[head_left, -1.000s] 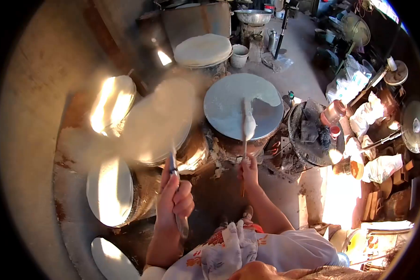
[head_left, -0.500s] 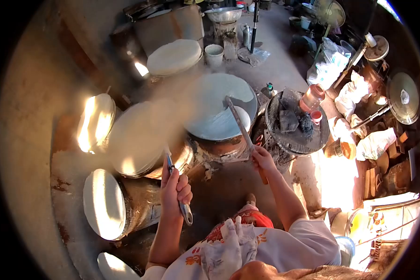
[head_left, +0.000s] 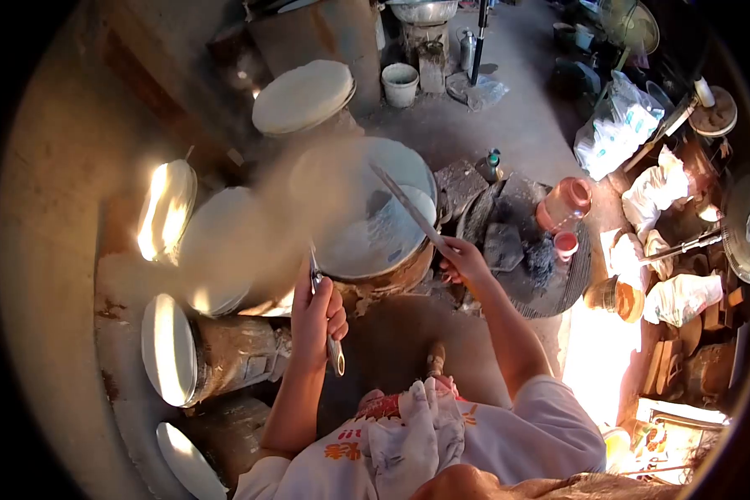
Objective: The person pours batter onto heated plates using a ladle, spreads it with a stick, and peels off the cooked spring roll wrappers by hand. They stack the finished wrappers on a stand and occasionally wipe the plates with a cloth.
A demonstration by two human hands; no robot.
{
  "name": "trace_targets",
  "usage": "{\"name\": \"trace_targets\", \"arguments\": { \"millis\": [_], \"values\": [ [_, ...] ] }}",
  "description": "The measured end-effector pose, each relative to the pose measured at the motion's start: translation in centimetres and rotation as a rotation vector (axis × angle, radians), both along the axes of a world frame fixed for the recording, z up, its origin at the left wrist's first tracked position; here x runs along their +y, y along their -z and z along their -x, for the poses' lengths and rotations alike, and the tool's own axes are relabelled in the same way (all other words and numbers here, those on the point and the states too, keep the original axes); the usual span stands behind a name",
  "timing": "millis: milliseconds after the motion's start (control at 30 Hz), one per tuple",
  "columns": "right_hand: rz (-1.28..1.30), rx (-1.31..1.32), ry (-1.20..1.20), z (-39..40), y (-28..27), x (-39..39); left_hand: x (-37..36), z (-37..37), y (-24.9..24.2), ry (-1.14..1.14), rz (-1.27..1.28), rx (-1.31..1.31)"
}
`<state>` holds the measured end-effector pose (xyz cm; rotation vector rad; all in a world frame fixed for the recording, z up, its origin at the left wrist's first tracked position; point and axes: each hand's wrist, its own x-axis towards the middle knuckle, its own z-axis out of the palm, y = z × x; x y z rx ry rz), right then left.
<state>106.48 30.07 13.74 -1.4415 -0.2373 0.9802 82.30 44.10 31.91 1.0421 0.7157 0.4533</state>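
My left hand [head_left: 317, 318] is wrapped round the handle of a metal utensil [head_left: 336, 354], whose far end is lost in a blurred haze. In my right hand [head_left: 464, 260] is a long flat stick [head_left: 408, 205], its tip over a large round pan [head_left: 362, 260]. A pale, wet-looking layer [head_left: 383, 237] covers much of that pan, with a darker patch near the stick. Left of it, another round pale surface [head_left: 217, 225] is partly hidden by the haze.
More round pale-topped drums stand at the left [head_left: 168, 350] and back [head_left: 304, 96]. A dark round table [head_left: 558, 283] at the right bears a reddish jar [head_left: 565, 204] and a small cup [head_left: 565, 244]. A white bucket [head_left: 400, 86] stands behind.
The view has shifted. The stick's tip has moved toward the upper left of the pan. Both hands keep their grip, and the haze still hangs over the pans.
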Motion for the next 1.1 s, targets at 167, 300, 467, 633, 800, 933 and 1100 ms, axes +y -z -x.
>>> {"name": "trace_targets", "arguments": {
  "millis": [167, 300, 467, 633, 800, 933, 1100],
  "values": [
    [0.272, -0.199, -0.446, 1.4, -0.2, -3.9, -0.7, -3.8, -0.2, 0.024, -0.042, -0.012],
    [0.067, -0.008, -0.196, -5.6, 1.1, -5.8, -0.8, -5.1, -0.3, 0.032, -0.022, 0.08],
    [0.228, -0.917, -0.205, -7.3, -1.2, 1.8, -0.8, -7.8, 0.8, 0.042, 0.014, 0.042],
    [0.427, -0.927, -0.033, -3.9, -1.6, -2.4, 0.5, -7.7, 0.5, 0.087, 0.033, 0.054],
    [0.412, -1.116, -0.231, -3.6, -1.2, 1.0, 2.4, -11.6, 3.2, 0.033, 0.389, -0.093],
    [0.412, -1.167, -0.171, -4.1, -1.0, -2.6, 5.0, -7.4, 2.5, -0.031, 0.914, -0.37],
    [0.345, -1.185, -0.271, -5.9, -1.5, 0.1, 4.8, -6.2, 3.0, -0.12, 0.915, -0.279]
  ]
}}
